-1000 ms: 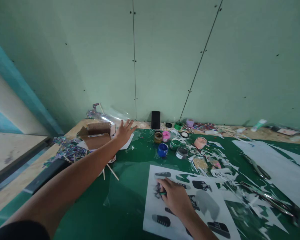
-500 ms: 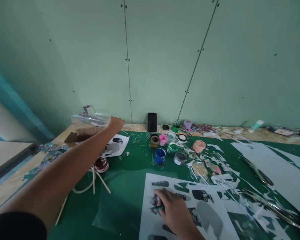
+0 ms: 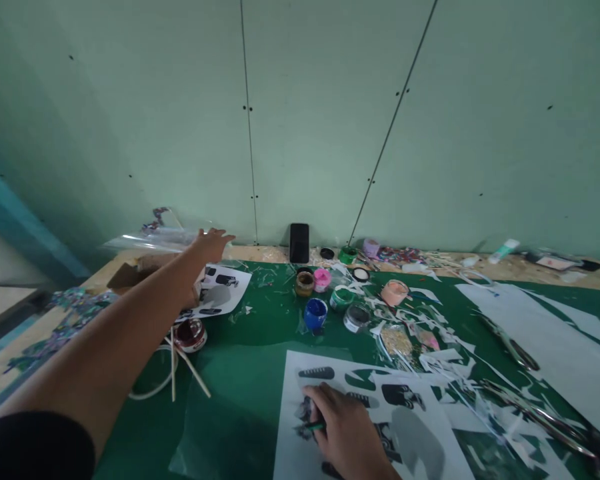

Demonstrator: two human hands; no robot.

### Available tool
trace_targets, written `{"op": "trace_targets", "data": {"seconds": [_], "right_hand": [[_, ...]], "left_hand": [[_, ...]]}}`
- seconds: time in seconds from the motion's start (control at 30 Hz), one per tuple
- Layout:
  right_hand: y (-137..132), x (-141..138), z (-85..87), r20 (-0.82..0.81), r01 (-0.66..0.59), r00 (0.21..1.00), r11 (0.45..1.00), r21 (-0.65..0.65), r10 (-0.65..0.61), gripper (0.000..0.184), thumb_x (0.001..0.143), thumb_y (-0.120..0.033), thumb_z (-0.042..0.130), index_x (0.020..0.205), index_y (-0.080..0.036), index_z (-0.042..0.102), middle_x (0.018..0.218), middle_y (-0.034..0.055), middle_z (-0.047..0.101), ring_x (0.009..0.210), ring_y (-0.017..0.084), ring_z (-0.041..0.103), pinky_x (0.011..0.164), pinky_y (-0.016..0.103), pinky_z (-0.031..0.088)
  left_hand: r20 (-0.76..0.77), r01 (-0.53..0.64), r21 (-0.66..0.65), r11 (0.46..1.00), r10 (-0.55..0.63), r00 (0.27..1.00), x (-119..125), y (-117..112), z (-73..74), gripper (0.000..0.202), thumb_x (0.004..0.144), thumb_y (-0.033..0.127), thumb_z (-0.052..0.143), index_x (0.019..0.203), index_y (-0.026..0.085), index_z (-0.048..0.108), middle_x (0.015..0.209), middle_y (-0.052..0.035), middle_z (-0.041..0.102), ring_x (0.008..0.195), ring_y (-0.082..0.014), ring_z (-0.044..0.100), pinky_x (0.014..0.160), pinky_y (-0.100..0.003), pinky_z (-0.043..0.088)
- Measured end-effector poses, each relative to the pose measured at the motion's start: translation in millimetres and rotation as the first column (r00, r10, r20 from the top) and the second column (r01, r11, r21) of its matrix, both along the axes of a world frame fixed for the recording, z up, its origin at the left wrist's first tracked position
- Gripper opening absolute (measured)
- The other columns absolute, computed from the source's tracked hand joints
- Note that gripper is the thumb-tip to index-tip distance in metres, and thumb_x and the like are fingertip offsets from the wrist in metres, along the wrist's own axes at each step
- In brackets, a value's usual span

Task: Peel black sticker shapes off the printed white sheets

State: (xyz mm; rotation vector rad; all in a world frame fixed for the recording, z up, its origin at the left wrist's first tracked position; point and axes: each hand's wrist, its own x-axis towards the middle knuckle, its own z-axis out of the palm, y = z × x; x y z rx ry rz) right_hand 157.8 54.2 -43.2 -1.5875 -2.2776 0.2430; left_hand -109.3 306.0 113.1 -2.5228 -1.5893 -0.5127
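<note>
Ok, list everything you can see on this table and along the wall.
phone: one, black, upright against the wall
paint pots: about eight, mixed colours, mid-mat below the phone
dark red pot: one, left, by the sticks
wooden sticks: a few, pale, left on mat
printed sheet: one, white with black shapes, near edge
second printed sheet: one, white, far left
cardboard box: one, brown, far left
clear plastic wrap: one, behind the box
paper scraps: many, white, right of pots
tube: one, white, right by wall
mat: one, green
left hand: open, stretched toward the plastic wrap
right hand: on the printed sheet, pinching a thin green tool
</note>
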Motion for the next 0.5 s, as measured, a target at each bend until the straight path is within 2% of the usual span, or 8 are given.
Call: {"op": "trace_targets", "data": {"seconds": [0.07, 0.17, 0.27, 0.37, 0.4, 0.43, 0.5], "right_hand": [[0.0, -0.2, 0.3, 0.008, -0.002, 1.000, 1.000, -0.013, 0.002, 0.047, 0.071, -0.003, 0.049, 0.111, -0.025, 0.059, 0.090, 0.0021, 0.066, 0.072, 0.017, 0.063, 0.058, 0.025, 0.040], [0.5, -0.3, 1.6, 0.008, 0.009, 1.000, 1.000, -0.017, -0.008, 0.046, 0.073, -0.003, 0.048, 0.111, -0.025, 0.059, 0.093, 0.0029, 0.066, 0.073, 0.017, 0.063, 0.060, 0.025, 0.041], [0.3, -0.1, 4.7, -0.004, 0.000, 1.000, 0.998, -0.055, 0.000, 0.046, 0.072, -0.003, 0.049, 0.111, -0.025, 0.060, 0.093, 0.0024, 0.067, 0.075, 0.017, 0.063, 0.061, 0.024, 0.043], [-1.4, -0.2, 8.3, 0.008, 0.003, 1.000, 0.998, -0.065, -0.003, 0.044, 0.076, -0.004, 0.047, 0.112, -0.024, 0.061, 0.093, 0.0027, 0.067, 0.076, 0.017, 0.064, 0.064, 0.024, 0.044], [-2.1, -0.4, 9.4, 0.022, 0.013, 1.000, 0.998, -0.059, -0.012, 0.043, 0.078, -0.005, 0.046, 0.113, -0.024, 0.062, 0.094, 0.0032, 0.067, 0.077, 0.017, 0.064, 0.065, 0.024, 0.044], [-2.8, -0.5, 10.7, 0.040, 0.024, 0.999, 0.998, -0.056, -0.021, 0.042, 0.080, -0.006, 0.045, 0.113, -0.024, 0.062, 0.095, 0.0037, 0.067, 0.078, 0.017, 0.064, 0.065, 0.025, 0.045], [-3.9, -0.8, 13.6, 0.090, 0.032, 0.996, 0.996, -0.078, -0.025, 0.042, 0.080, -0.008, 0.047, 0.116, -0.026, 0.061, 0.097, 0.0039, 0.067, 0.078, 0.017, 0.065, 0.065, 0.024, 0.045]], "left_hand": [[-0.020, -0.026, -0.034, 0.999, 0.025, 0.999, 3.7, 10.2, 1.4, 0.045, 0.084, 0.030, 0.060, 0.123, 0.009, 0.051, 0.130, -0.0148, 0.054, 0.120, -0.0218, 0.046, 0.103, -0.045, 0.031], [-0.049, -0.066, -0.073, 0.995, 0.063, 0.997, 15.1, 24.0, 9.8, 0.049, 0.074, 0.013, 0.058, 0.123, 0.017, 0.056, 0.134, -0.0125, 0.053, 0.125, -0.0279, 0.043, 0.106, -0.050, 0.026], [-0.046, -0.104, -0.074, 0.992, 0.101, 0.994, 28.3, 16.7, 21.9, 0.060, 0.071, 0.004, 0.049, 0.128, 0.021, 0.055, 0.138, -0.0099, 0.051, 0.126, -0.0302, 0.043, 0.105, -0.050, 0.029], [0.059, -0.122, -0.004, 0.993, 0.122, 0.991, 32.4, -26.1, 27.8, 0.055, 0.075, 0.008, 0.044, 0.128, 0.022, 0.053, 0.134, -0.0068, 0.053, 0.123, -0.0250, 0.047, 0.101, -0.039, 0.037], [0.178, -0.092, 0.048, 0.995, 0.082, 0.981, 30.4, -46.5, 26.6, 0.048, 0.077, 0.010, 0.044, 0.122, 0.021, 0.056, 0.128, -0.0059, 0.057, 0.117, -0.0227, 0.051, 0.097, -0.034, 0.040], [0.294, -0.091, 0.090, 0.992, 0.061, 0.954, 26.5, -68.1, 23.2, 0.041, 0.078, 0.013, 0.044, 0.115, 0.021, 0.059, 0.120, -0.0048, 0.061, 0.107, -0.0201, 0.057, 0.090, -0.030, 0.044], [0.466, -0.176, 0.152, 0.972, 0.087, 0.881, 13.7, -110.5, 9.4, 0.027, 0.080, 0.017, 0.043, 0.099, 0.019, 0.061, 0.101, -0.0032, 0.066, 0.087, -0.0162, 0.061, 0.076, -0.025, 0.047]]}}
